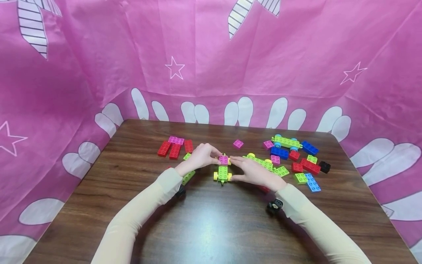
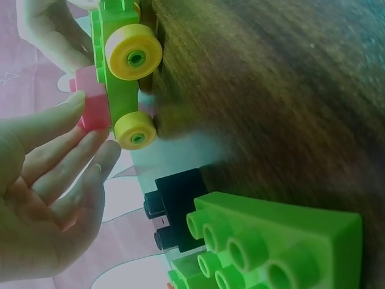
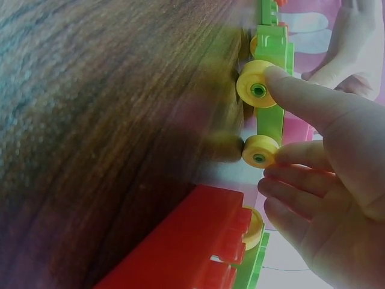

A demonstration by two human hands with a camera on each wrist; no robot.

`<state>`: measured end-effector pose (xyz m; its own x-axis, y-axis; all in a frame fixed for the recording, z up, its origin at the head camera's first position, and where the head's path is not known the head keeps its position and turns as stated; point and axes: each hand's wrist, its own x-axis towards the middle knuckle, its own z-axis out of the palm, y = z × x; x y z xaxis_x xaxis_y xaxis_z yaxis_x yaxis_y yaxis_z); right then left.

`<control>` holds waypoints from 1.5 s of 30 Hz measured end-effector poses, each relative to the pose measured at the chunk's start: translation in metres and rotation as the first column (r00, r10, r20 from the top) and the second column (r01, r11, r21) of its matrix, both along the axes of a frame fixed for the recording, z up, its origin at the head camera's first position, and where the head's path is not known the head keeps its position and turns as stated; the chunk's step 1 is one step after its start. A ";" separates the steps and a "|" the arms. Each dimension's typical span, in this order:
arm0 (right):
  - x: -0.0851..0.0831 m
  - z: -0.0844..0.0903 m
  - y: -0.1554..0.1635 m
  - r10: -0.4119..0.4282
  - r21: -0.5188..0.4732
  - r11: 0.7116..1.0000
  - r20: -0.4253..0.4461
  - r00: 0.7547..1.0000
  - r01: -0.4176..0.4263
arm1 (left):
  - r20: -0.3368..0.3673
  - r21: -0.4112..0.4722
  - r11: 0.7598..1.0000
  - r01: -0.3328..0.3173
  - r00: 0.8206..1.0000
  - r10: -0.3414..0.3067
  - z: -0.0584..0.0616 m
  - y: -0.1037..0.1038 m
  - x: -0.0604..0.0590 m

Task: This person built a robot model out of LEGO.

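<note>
A small staged play corner, not a lived-in room: a dark wooden worktop is walled on three sides by a pink paper backdrop printed with white stars and petal shapes. Bright plastic building bricks lie scattered across the worktop, some fitted with toy wheels.

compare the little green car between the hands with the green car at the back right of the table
The near car has yellow wheels and a pink brick on top, and both hands touch it. The far car has blue wheels, looks longer, carries no brick and stands untouched among loose bricks. Both have a lime green studded base.
</note>
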<state>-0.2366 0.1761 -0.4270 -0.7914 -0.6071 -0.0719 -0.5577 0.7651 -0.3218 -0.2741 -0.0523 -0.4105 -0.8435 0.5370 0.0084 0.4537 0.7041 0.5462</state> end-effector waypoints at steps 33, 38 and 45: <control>-0.001 0.000 0.000 -0.005 -0.007 1.000 0.015 1.000 0.005 | 0.004 0.011 1.000 -0.022 1.000 0.022 -0.002 0.001 0.000; -0.002 -0.001 0.001 -0.005 -0.009 1.000 0.015 1.000 0.005 | 0.003 -0.002 1.000 -0.016 1.000 0.016 -0.003 0.002 0.000; -0.001 -0.001 0.001 -0.005 -0.007 1.000 0.014 1.000 0.005 | -0.008 -0.009 1.000 -0.007 1.000 0.007 -0.002 0.002 0.000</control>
